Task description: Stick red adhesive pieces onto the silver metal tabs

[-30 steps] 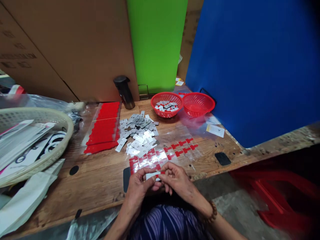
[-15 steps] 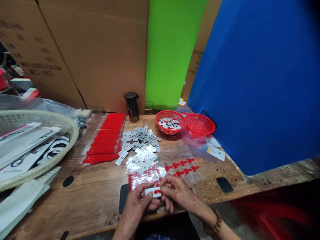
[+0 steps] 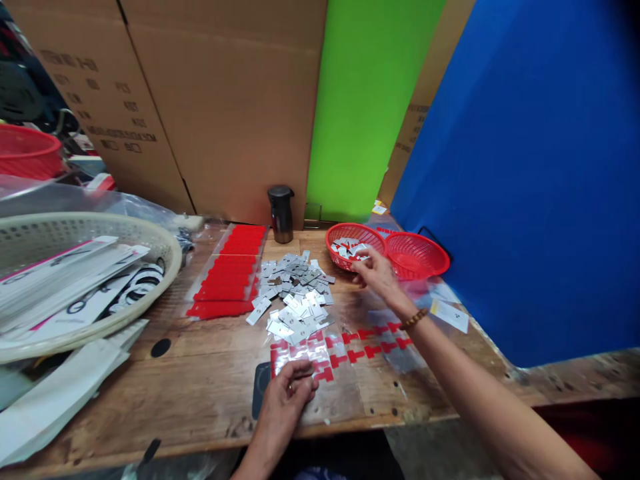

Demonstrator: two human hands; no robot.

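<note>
My left hand (image 3: 287, 398) rests at the table's front on a clear sheet with red T-shaped stickers (image 3: 325, 373). Its fingers are curled in toward the thumb, and nothing shows between them. My right hand (image 3: 376, 275) reaches forward over the front right rim of a red plastic basket (image 3: 334, 257). Its fingers are slightly apart and I see nothing held in them. Small metal plates with red marks (image 3: 346, 248) lie in that basket. Beyond my left hand spreads a loose heap of small silver metal plates (image 3: 295, 287), its near edge overlapping the sticker sheet.
A second red basket (image 3: 425, 257) stands right of the first. Stacked red sticker sheets (image 3: 225, 280) lie left of the heap, with a dark jug (image 3: 281, 217) behind. A large cream basket (image 3: 170, 280) of cards is at left. Cardboard (image 3: 225, 100) and a blue panel (image 3: 525, 167) bound the table.
My right hand has left my left hand and moved forward and right to the red basket. The plate with the red sticker no longer shows between my hands. The view has shifted left.
</note>
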